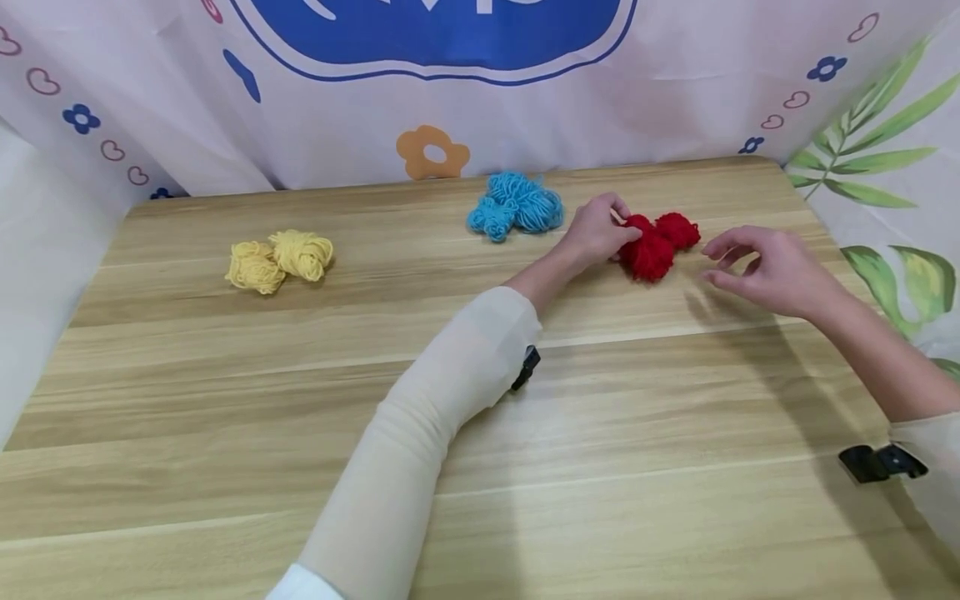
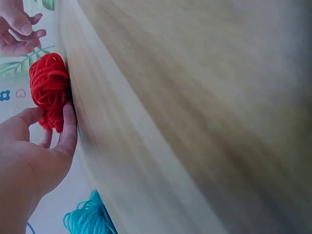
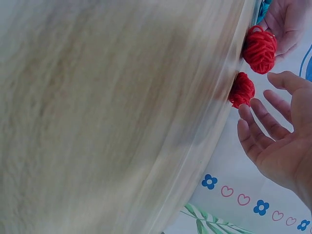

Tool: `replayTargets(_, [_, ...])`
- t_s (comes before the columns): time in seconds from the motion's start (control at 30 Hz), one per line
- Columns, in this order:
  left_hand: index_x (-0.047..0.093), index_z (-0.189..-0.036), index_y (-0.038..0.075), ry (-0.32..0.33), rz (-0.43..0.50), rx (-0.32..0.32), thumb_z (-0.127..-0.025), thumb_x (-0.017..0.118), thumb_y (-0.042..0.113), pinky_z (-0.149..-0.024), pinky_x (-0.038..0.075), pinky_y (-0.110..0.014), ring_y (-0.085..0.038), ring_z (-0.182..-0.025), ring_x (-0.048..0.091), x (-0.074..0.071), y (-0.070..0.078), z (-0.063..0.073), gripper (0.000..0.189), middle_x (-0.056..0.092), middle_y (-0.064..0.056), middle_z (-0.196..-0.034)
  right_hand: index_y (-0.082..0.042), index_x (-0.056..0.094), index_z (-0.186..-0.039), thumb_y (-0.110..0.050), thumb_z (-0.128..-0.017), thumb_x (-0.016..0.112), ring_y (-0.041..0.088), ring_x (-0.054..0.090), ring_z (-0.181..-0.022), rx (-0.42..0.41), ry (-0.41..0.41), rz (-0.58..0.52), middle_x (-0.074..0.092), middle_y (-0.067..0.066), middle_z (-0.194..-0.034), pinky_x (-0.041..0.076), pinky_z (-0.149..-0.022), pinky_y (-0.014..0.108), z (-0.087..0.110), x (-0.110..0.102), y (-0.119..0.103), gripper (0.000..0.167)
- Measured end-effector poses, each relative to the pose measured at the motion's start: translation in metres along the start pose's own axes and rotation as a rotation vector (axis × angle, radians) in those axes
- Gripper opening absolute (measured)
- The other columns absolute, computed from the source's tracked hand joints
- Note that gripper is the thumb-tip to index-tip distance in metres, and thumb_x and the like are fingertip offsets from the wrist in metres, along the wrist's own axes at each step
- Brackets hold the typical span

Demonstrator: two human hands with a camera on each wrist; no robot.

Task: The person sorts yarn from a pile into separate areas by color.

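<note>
Two red yarn balls lie side by side at the back right of the table. My left hand (image 1: 596, 232) grips the nearer, larger red yarn ball (image 1: 648, 252) from its left side, thumb and fingers about one end in the left wrist view (image 2: 48, 80). Just beyond it sits the smaller red yarn ball (image 1: 677, 230), which no hand grips. Off to the right, my right hand (image 1: 776, 271) hovers above the table with loosely bent fingers and nothing in them. In the right wrist view its spread fingers (image 3: 265, 122) are close to the smaller ball.
Blue yarn balls (image 1: 525, 204) lie at the table's back edge, left of the red ones. Two yellow yarn balls (image 1: 302, 254) rest together at the back left. A printed cloth (image 1: 337, 125) hangs behind the wooden table (image 1: 225, 400).
</note>
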State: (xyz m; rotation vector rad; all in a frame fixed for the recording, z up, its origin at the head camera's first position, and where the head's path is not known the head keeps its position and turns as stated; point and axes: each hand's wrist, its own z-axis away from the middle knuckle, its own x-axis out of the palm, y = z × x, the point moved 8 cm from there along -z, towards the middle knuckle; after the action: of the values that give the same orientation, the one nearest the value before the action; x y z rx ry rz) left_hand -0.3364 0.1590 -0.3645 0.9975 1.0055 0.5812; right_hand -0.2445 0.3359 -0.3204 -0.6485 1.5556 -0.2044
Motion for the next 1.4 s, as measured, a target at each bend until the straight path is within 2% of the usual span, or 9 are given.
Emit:
replayTargets(0.27, [0.051,-0.109,0.008,0.0,-0.032,-0.011,-0.101,0.07,0.015,-0.058,0.055,-0.022,-0.014,-0.059,0.058,0.001,0.002,0.0,0.021,0.059,-0.006,-0.09,0.001,0.073,-0.107,-0.004,-0.086,0.082,-0.006,0.058,-0.082,-0.008,0.0,0.005,0.074,0.019,-0.103,0.044,-0.065,0.007,-0.001,0.002,-0.002,0.024])
replayTargets(0.5, [0.054,-0.111,0.004,0.0,0.075,-0.012,-0.099,0.07,0.008,-0.062,0.059,-0.024,-0.018,-0.063,0.064,0.002,0.002,0.003,0.02,0.061,-0.008,-0.088,0.0,0.074,-0.108,-0.005,-0.086,0.082,-0.006,0.057,-0.082,-0.014,-0.002,0.007,0.073,0.018,-0.103,0.044,-0.065,0.007,-0.003,0.003,-0.004,0.023])
replayTargets(0.67, [0.056,-0.12,0.001,-0.049,0.147,-0.012,-0.099,0.069,0.006,-0.073,0.061,-0.026,-0.021,-0.073,0.068,-0.001,0.001,0.005,0.025,0.063,-0.011,-0.097,0.0,0.074,-0.107,-0.004,-0.086,0.082,-0.007,0.057,-0.082,-0.025,0.002,0.0,0.073,0.018,-0.102,0.044,-0.064,0.007,-0.004,0.004,-0.005,0.023])
replayTargets(0.8, [0.055,-0.126,-0.001,-0.105,0.139,-0.013,-0.1,0.068,0.005,-0.076,0.061,-0.026,-0.023,-0.083,0.071,-0.004,0.0,0.008,0.03,0.061,-0.012,-0.106,0.0,0.074,-0.107,-0.004,-0.085,0.082,-0.008,0.056,-0.081,-0.032,0.006,0.001,0.074,0.018,-0.102,0.044,-0.064,0.006,-0.004,0.004,-0.007,0.023])
replayTargets(0.93, [0.054,-0.129,-0.001,-0.168,0.069,0.015,-0.101,0.067,0.006,-0.077,0.061,-0.026,-0.023,-0.087,0.07,-0.009,-0.002,0.015,0.032,0.059,-0.012,-0.112,0.0,0.074,-0.106,-0.004,-0.085,0.083,-0.009,0.055,-0.08,-0.034,0.008,0.0,0.074,0.018,-0.101,0.044,-0.064,0.006,-0.005,0.005,-0.008,0.024])
replayTargets(1.07, [0.054,-0.132,-0.001,-0.223,-0.012,0.078,-0.102,0.064,0.006,-0.079,0.06,-0.028,-0.025,-0.09,0.07,-0.018,-0.002,0.029,0.032,0.059,-0.013,-0.118,0.001,0.073,-0.106,-0.003,-0.085,0.082,-0.009,0.054,-0.081,-0.036,0.007,-0.012,0.074,0.018,-0.101,0.044,-0.064,0.007,-0.006,0.005,-0.01,0.023])
replayTargets(1.3, [0.06,-0.131,-0.001,-0.266,-0.304,0.25,-0.103,0.065,0.015,-0.088,0.054,-0.027,-0.023,-0.1,0.066,-0.04,0.004,0.06,0.032,0.063,-0.012,-0.123,-0.001,0.075,-0.109,-0.009,-0.09,0.08,-0.011,0.053,-0.084,-0.051,0.008,-0.015,0.074,0.016,-0.103,0.044,-0.069,0.004,-0.007,0.006,-0.021,0.021])
replayTargets(1.4, [0.061,-0.13,-0.001,-0.262,-0.367,0.295,-0.103,0.066,0.016,-0.091,0.053,-0.028,-0.023,-0.1,0.066,-0.05,0.005,0.073,0.032,0.064,-0.013,-0.122,-0.002,0.075,-0.111,-0.013,-0.093,0.078,-0.007,0.054,-0.086,-0.056,0.004,-0.01,0.073,0.015,-0.104,0.043,-0.071,0.004,-0.007,0.008,-0.027,0.021])
